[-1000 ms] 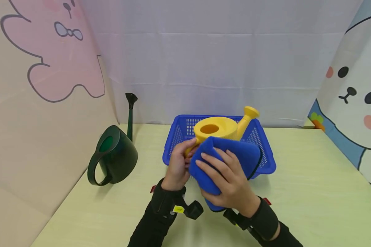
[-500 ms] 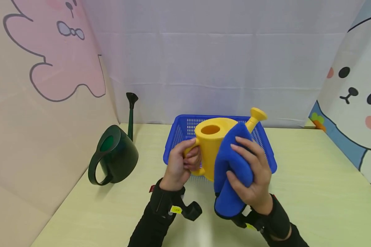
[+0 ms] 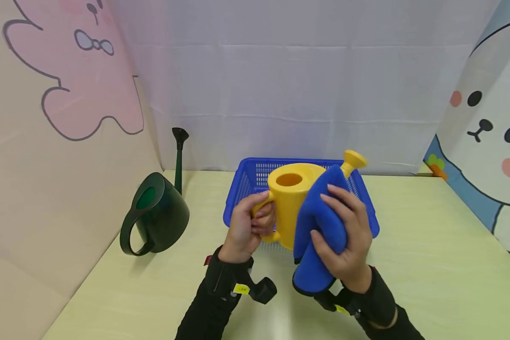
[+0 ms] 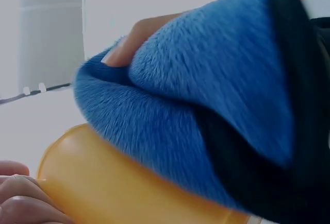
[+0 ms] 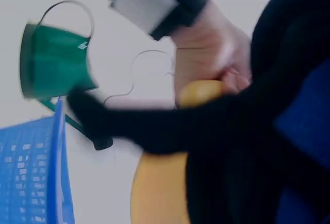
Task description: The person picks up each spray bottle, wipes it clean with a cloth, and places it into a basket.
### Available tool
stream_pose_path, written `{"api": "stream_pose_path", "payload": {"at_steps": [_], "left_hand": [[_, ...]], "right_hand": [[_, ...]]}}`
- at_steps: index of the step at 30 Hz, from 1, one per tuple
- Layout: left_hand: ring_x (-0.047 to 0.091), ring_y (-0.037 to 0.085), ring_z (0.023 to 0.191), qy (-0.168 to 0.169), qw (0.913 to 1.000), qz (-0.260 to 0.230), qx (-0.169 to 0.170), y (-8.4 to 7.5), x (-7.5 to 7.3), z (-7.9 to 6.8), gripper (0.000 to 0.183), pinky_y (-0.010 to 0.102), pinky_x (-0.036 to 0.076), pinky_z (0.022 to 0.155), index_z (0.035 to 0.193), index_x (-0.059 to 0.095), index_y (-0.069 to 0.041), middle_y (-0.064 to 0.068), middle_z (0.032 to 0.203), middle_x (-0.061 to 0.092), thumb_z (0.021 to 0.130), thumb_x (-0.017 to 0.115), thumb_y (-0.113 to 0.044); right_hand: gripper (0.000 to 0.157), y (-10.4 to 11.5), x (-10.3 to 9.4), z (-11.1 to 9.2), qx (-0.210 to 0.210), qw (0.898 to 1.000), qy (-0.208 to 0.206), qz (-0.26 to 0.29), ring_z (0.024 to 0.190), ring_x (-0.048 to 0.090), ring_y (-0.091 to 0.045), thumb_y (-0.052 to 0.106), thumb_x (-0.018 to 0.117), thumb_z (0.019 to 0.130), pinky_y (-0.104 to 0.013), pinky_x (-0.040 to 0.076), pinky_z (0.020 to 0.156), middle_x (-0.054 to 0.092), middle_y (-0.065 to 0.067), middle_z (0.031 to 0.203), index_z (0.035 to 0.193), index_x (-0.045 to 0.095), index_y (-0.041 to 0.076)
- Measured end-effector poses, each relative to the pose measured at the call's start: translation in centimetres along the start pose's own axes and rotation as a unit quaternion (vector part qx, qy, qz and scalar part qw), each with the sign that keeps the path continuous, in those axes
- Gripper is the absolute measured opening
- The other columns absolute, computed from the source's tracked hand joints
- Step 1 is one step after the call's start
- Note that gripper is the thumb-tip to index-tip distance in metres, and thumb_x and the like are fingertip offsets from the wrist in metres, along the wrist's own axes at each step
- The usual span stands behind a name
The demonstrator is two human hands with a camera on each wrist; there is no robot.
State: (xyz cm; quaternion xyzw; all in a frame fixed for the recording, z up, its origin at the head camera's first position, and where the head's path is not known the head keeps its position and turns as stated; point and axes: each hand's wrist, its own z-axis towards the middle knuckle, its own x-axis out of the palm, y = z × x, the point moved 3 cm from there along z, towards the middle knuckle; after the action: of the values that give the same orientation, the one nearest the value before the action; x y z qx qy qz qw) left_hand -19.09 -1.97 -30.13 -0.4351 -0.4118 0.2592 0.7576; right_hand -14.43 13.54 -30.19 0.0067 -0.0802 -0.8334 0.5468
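My left hand (image 3: 248,226) grips the handle of a yellow watering can (image 3: 286,203), its fingers curled round it. The can is upright in front of the basket, its spout and rose pointing up to the right. In my right hand (image 3: 350,231) is a folded blue cloth (image 3: 318,226) with dark edging, pressed against the can's right side and covering the lower spout. The left wrist view shows the fluffy cloth (image 4: 154,116) lying on the yellow can's wall (image 4: 113,183). Dark, blurred shapes fill much of the right wrist view.
A blue plastic basket (image 3: 242,182) stands behind the yellow can. To the left on the pale table (image 3: 429,264) is a dark green watering can (image 3: 165,222), its spout pointing up. A white cloth wall (image 3: 255,85) closes the back.
The right hand has moved the cloth from the can's front, over the handle side, across to its right side. The left hand keeps its grip on the handle.
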Motion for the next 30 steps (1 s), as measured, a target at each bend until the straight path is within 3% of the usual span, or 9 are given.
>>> {"api": "stream_pose_path", "payload": {"at_steps": [3, 7, 11, 13, 18, 22, 25, 30], "left_hand": [[0.023, 0.005, 0.037, -0.005, 1.0000, 0.003, 0.003, 0.1, 0.0, 0.1, 0.037, 0.023, 0.013, 0.039, 0.056, 0.029, -0.017, -0.012, 0.044, 0.029, 0.092, 0.029, -0.020], [0.024, 0.002, 0.037, -0.020, 0.9998, -0.006, 0.001, 0.3, 0.1, 0.1, 0.033, 0.017, 0.016, 0.037, 0.059, 0.034, -0.017, -0.013, 0.047, 0.031, 0.092, 0.032, -0.020], [0.023, 0.002, 0.038, -0.027, 0.9996, -0.012, 0.002, 0.3, 0.2, 0.1, 0.028, 0.013, 0.021, 0.036, 0.064, 0.038, -0.016, -0.012, 0.049, 0.031, 0.092, 0.033, -0.020], [0.023, 0.002, 0.038, -0.023, 0.9997, -0.012, 0.001, 0.2, 0.3, 0.1, 0.029, 0.013, 0.021, 0.036, 0.064, 0.037, -0.017, -0.012, 0.048, 0.032, 0.092, 0.032, -0.020], [0.024, 0.002, 0.037, -0.003, 0.9999, -0.009, -0.009, -0.2, 0.1, 0.2, 0.035, 0.017, 0.016, 0.037, 0.058, 0.032, -0.017, -0.013, 0.046, 0.031, 0.092, 0.029, -0.020], [0.023, 0.004, 0.036, 0.006, 0.9998, -0.016, -0.010, -0.6, -0.2, 0.1, 0.037, 0.022, 0.012, 0.039, 0.055, 0.030, -0.018, -0.013, 0.042, 0.031, 0.092, 0.027, -0.020], [0.024, 0.005, 0.036, 0.006, 0.9996, -0.026, -0.004, -1.0, -0.4, 0.0, 0.038, 0.023, 0.011, 0.040, 0.054, 0.031, -0.018, -0.012, 0.042, 0.032, 0.092, 0.026, -0.019], [0.024, 0.005, 0.036, 0.013, 0.9994, -0.032, 0.008, -1.3, -0.5, -0.3, 0.039, 0.024, 0.012, 0.040, 0.054, 0.032, -0.018, -0.011, 0.042, 0.032, 0.092, 0.025, -0.018]], "right_hand": [[0.044, 0.9, 1.0, -0.3, -0.081, 0.995, 0.035, -0.054, 0.101, 0.051, -0.035, 0.036, 0.055, 0.079, -0.036, 0.038, 0.097, 0.057, -0.023, 0.103, 0.095, 0.059, -0.005], [0.041, 1.8, 2.1, -0.9, -0.152, 0.976, 0.113, -0.103, 0.101, 0.050, -0.038, 0.035, 0.052, 0.081, -0.040, 0.035, 0.099, 0.059, -0.020, 0.103, 0.099, 0.061, 0.000], [0.042, 2.3, 2.7, -1.6, -0.184, 0.959, 0.169, -0.135, 0.105, 0.049, -0.036, 0.037, 0.049, 0.081, -0.043, 0.036, 0.097, 0.060, -0.016, 0.109, 0.104, 0.061, 0.003], [0.042, 2.3, 2.7, -1.7, -0.183, 0.959, 0.167, -0.135, 0.105, 0.049, -0.036, 0.037, 0.049, 0.081, -0.043, 0.036, 0.097, 0.059, -0.017, 0.109, 0.104, 0.060, 0.003], [0.041, 1.9, 1.8, -0.8, -0.130, 0.983, 0.101, -0.077, 0.103, 0.049, -0.037, 0.035, 0.052, 0.081, -0.039, 0.034, 0.100, 0.058, -0.021, 0.104, 0.098, 0.059, -0.001], [0.041, 1.2, 0.5, 0.0, -0.038, 0.998, 0.046, -0.009, 0.105, 0.050, -0.032, 0.030, 0.054, 0.080, -0.035, 0.038, 0.096, 0.057, -0.019, 0.109, 0.098, 0.057, -0.006], [0.037, 0.3, -0.3, 0.3, 0.035, 0.998, 0.017, 0.055, 0.106, 0.049, -0.028, 0.019, 0.052, 0.079, -0.031, 0.040, 0.093, 0.055, -0.015, 0.116, 0.102, 0.054, -0.009], [0.039, -1.0, -1.1, 0.6, 0.147, 0.978, 0.000, 0.149, 0.112, 0.043, -0.031, 0.003, 0.043, 0.077, -0.030, 0.039, 0.093, 0.051, -0.012, 0.122, 0.113, 0.050, -0.009]]}}
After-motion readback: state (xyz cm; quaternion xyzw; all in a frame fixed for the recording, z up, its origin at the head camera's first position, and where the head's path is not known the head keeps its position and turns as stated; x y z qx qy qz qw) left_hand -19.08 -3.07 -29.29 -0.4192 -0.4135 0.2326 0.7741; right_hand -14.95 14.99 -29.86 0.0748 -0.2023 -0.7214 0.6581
